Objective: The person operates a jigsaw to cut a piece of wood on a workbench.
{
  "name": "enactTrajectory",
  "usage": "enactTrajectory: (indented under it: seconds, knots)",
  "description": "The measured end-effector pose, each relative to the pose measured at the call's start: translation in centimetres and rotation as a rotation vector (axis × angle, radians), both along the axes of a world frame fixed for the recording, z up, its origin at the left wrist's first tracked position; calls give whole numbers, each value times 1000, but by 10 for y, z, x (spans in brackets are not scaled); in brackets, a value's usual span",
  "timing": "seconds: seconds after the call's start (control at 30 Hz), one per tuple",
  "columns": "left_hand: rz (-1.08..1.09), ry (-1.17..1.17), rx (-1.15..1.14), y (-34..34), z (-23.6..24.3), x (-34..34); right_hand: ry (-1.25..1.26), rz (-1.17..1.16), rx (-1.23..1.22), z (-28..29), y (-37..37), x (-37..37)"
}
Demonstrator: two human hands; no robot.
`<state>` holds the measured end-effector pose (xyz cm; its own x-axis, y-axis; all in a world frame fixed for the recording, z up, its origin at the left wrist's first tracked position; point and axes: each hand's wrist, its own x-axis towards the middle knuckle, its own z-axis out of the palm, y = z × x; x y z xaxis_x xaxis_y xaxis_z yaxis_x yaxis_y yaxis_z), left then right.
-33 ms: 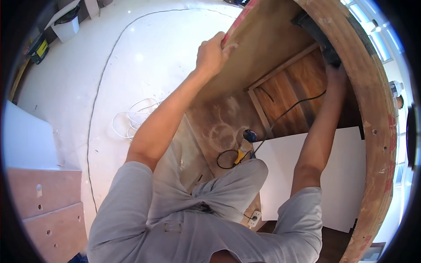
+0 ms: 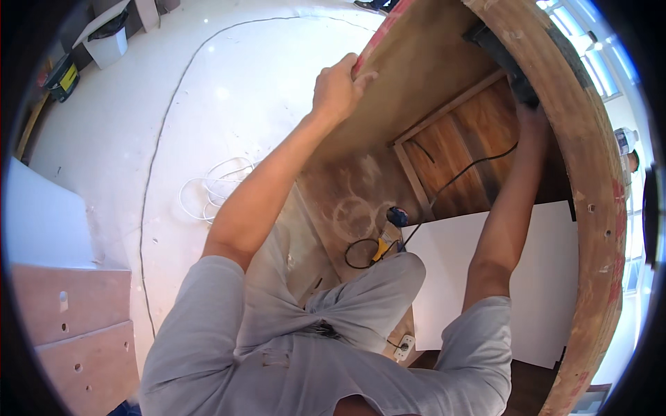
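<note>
My left hand [image 2: 338, 89] is closed over the red-marked edge of an upright wooden panel [image 2: 406, 83], the left side of a large wooden cabinet-like box. Its thumb lies against the panel's inner face. My right hand [image 2: 530, 111] reaches up inside the box, close under its curved-looking right edge [image 2: 555, 104]. There it is closed on a long black tool [image 2: 503, 59], whose exact kind I cannot make out; the fingers are mostly hidden in shadow. A black cable [image 2: 458, 171] passes behind my right forearm.
By my knee lie a yellow-and-black tool [image 2: 381, 247] and a dark blue round object [image 2: 397, 216]. A white sheet [image 2: 444, 267] lies under my right arm, near a power strip [image 2: 405, 347]. White cable [image 2: 201, 201] coils on the floor. Bins [image 2: 107, 45] stand far left.
Both hands keep their places. The view has shifted very slightly, and a dark shoe shows more at the top edge.
</note>
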<state>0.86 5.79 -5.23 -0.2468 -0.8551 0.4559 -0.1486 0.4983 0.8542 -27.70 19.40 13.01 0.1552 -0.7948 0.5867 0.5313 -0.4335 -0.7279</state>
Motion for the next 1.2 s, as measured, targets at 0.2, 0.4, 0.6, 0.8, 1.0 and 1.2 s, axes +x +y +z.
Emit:
enactTrajectory:
  seconds: [0.2, 0.4, 0.6, 0.8, 1.0, 1.2]
  knots:
    - [34, 61, -79, 1, -2, -7, -154, -913, 135, 10, 0, 42]
    - [20, 14, -49, -2, -5, 1, -322, -816, 116, -26, -18, 28]
    - [38, 15, -41, -4, -5, -3, -269, -1006, 139, -20, -16, 22]
    - [33, 12, -51, -5, -5, -4, -227, -878, 123, -3, -17, -8]
    - [43, 1, -62, -6, -4, -5, -180, -726, 139, 5, -16, -21]
    - [72, -22, -113, -11, -8, -4, -75, -94, 182, -3, 1, -23]
